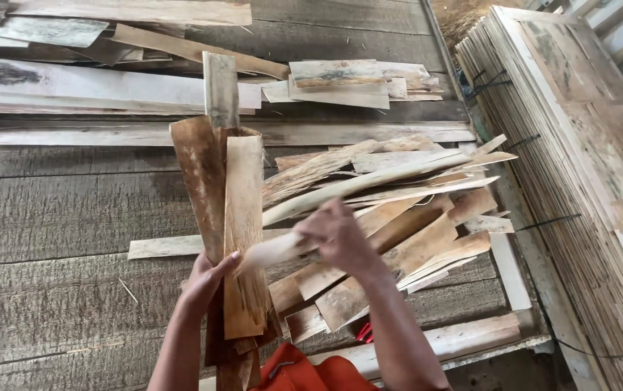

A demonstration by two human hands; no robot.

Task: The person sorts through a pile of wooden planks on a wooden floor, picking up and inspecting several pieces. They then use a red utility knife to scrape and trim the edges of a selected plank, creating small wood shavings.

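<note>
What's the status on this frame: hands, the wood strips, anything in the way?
Left hand gripping an upright bundle of veneer strips. Right hand closed on one pale strip, blurred. Loose strip pile close behind; nothing blocking.

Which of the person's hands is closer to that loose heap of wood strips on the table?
Right. The right hand reaches over the heap of wood strips, pulling one strip. The left hand is off to its left, holding an upright bundle of strips.

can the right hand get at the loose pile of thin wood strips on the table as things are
Probably yes. The right hand is already over the loose pile of thin pale and brown wood veneer strips, lifting one pale strip, with nothing between. The left hand holds an upright bundle of strips off to the side.
</note>
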